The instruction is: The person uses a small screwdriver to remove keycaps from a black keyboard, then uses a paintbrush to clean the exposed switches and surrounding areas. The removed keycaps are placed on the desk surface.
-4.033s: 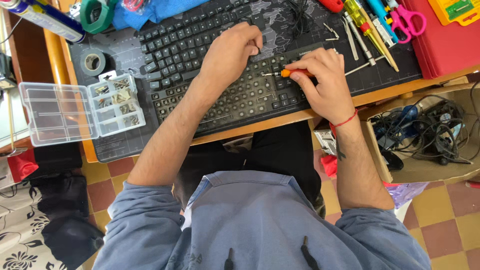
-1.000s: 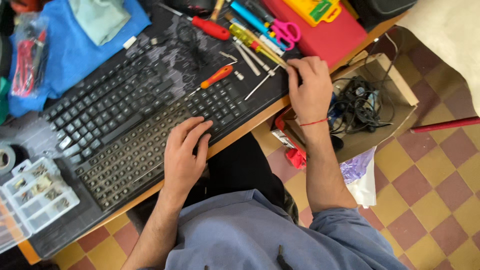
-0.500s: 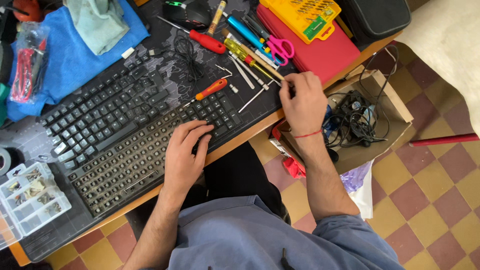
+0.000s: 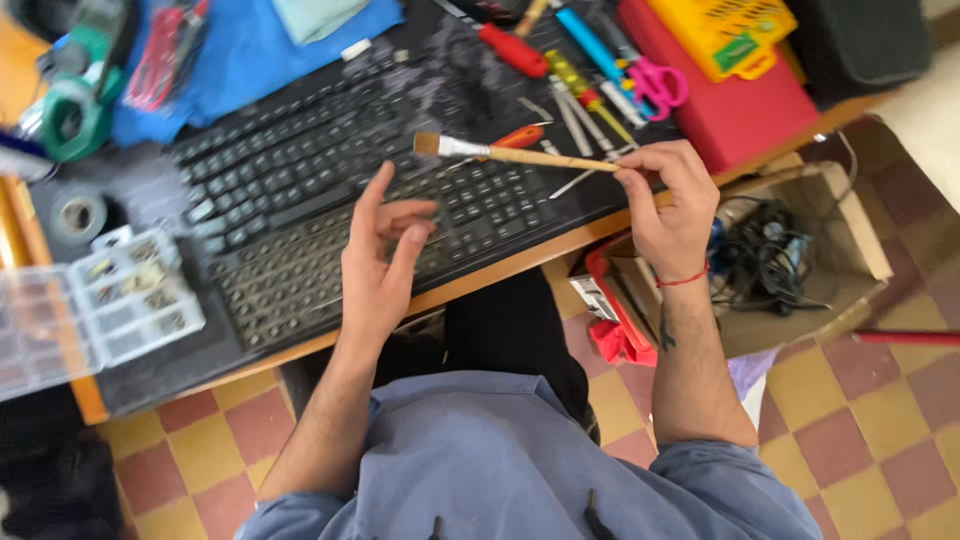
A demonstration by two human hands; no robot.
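1. Head view. Right hand [image 4: 672, 205] pinches the tail end of a wooden-handled paintbrush [image 4: 515, 154] between thumb and fingertips; a red cord sits on the wrist.
2. The paintbrush runs level from that hand out over the black keyboard [image 4: 300, 190], bristle end over the keyboard's upper right part, above the keys; touching or not, cannot tell.
3. Left hand [image 4: 380, 265] hovers over the keyboard's middle, below the bristles, fingers loosely spread and slightly curled, holding nothing.
4. Keyboard lies slantwise on the table [image 4: 520, 262]; the keys nearest the person look paler than the rest.
5. Right of the keyboard: an orange-handled screwdriver [image 4: 520, 135] just under the paintbrush shaft, then a row of hand tools, a red-handled screwdriver [image 4: 512, 50] and pink-handled scissors [image 4: 658, 85].
6. Further right of the keyboard: a flat red case [image 4: 745, 110] with a yellow box [image 4: 725, 32] bearing a green label on top.
7. Left of the keyboard: a clear compartment box [image 4: 90, 305] with small parts, a dark tape roll [image 4: 78, 215], green tape rolls [image 4: 65, 115]; beyond it, a blue cloth [image 4: 250, 50].
8. Below the table's right end: an open cardboard box [image 4: 800, 260] of tangled dark cables on a checkered floor [image 4: 870, 420].
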